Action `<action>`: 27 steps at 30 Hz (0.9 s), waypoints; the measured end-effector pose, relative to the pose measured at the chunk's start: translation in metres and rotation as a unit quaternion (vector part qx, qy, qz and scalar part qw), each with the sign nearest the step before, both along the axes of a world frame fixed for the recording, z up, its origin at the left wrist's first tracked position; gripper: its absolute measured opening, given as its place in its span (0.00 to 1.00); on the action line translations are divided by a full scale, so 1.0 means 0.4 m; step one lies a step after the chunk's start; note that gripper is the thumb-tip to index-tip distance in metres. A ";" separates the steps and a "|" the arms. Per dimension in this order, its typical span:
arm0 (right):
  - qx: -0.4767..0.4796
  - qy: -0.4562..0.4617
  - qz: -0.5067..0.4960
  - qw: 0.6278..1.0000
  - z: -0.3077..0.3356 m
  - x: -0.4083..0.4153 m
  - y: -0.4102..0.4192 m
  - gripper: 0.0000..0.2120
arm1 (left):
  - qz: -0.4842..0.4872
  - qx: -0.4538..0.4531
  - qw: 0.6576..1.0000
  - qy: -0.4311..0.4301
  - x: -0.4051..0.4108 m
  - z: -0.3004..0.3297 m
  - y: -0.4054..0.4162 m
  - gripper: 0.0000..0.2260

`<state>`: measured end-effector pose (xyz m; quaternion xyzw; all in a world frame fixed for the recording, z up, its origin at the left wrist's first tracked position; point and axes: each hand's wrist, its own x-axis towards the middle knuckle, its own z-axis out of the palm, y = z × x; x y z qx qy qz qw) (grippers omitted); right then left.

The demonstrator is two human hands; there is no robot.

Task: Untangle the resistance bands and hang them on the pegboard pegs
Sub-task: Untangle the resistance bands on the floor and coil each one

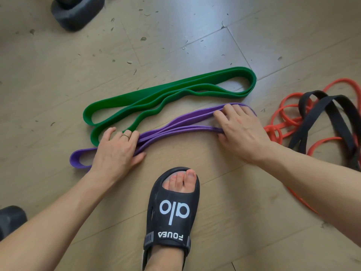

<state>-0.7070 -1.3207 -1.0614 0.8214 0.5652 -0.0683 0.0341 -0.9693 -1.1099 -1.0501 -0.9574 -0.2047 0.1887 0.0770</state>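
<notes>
A purple resistance band [175, 125] lies folded in long loops on the wooden floor. My left hand [117, 151] grips its strands near the left end, thumb below and fingers above. My right hand [240, 128] holds the right end, fingers over the top strands and thumb against the lower one. A green band [156, 96] lies folded flat just behind the purple one. At the right, a red band [281, 118] and a black band [332, 116] sit tangled together. No pegboard is in view.
My foot in a black sandal [172, 216] stands on the floor just in front of the purple band. A dark block [76, 12] sits at the top left and another dark object [9, 220] at the left edge. Small debris specks dot the floor.
</notes>
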 end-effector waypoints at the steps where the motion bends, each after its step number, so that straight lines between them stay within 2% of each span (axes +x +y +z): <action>1: -0.004 0.006 0.002 1.000 0.004 -0.006 -0.004 0.21 | 0.002 0.003 1.000 0.005 0.007 0.003 -0.005 0.25; 3: -0.003 0.018 -0.003 1.000 0.010 -0.016 -0.016 0.26 | -0.004 0.007 1.000 0.001 0.025 0.010 -0.016 0.28; 5: 0.026 0.019 -0.030 0.999 0.014 -0.025 -0.039 0.26 | -0.018 0.009 1.000 -0.015 0.047 0.020 -0.025 0.29; 9: 0.141 0.023 -0.205 0.968 0.023 -0.040 -0.111 0.10 | -0.040 0.011 0.998 -0.045 0.100 0.039 -0.047 0.28; 11: 0.128 0.032 -0.251 0.959 0.012 -0.049 -0.160 0.08 | -0.053 0.007 0.997 -0.053 0.126 0.042 -0.060 0.26; 15: 0.053 0.043 -0.223 0.973 -0.019 -0.081 -0.250 0.10 | -0.089 -0.009 0.994 -0.061 0.175 0.039 -0.092 0.24; 19: 0.094 0.040 -0.277 0.956 -0.007 -0.063 -0.293 0.11 | -0.129 -0.037 0.988 -0.077 0.234 0.042 -0.149 0.22; 21: 0.134 0.053 -0.350 0.926 0.007 -0.040 -0.310 0.11 | -0.155 -0.055 0.983 -0.084 0.274 0.046 -0.189 0.20; 24: 0.207 0.103 -0.467 0.853 0.031 -0.002 -0.328 0.11 | -0.202 -0.090 0.971 -0.090 0.338 0.057 -0.260 0.19; 27: 0.200 0.180 -0.539 0.798 0.040 0.041 -0.328 0.14 | -0.252 -0.106 0.957 -0.101 0.404 0.067 -0.325 0.19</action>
